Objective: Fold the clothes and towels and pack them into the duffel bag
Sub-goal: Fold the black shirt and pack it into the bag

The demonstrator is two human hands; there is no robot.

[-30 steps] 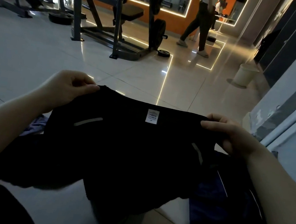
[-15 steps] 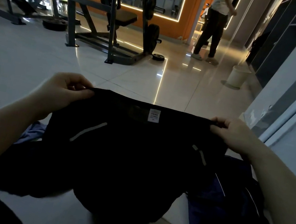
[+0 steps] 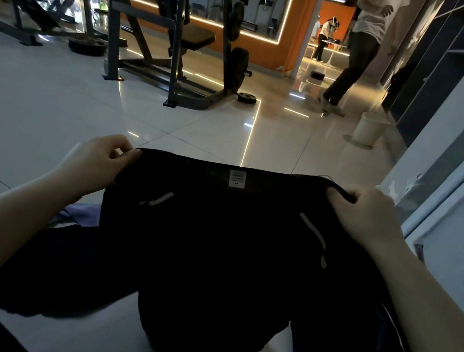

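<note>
Head view showed both forearms reaching forward over a dim tiled floor [image 3: 54, 107]. Between them hung a black garment [image 3: 214, 248], spread flat and lifted clear of the floor, its top hem stretched taut with a small white label [image 3: 237, 179] at the middle and two pale reflective strips lower down. The left hand [image 3: 97, 161] had its grip pinched on the hem's left corner; the right hand [image 3: 369, 214] had its grip curled round the right corner. Under the garment lay more dark clothing [image 3: 38, 273], with a pale bluish piece [image 3: 83, 214] showing at the left. Farther off stood a weight rack [image 3: 173, 34] with plates, a white bucket [image 3: 370, 128] near the right wall, and a person walking [image 3: 354, 52].
</note>
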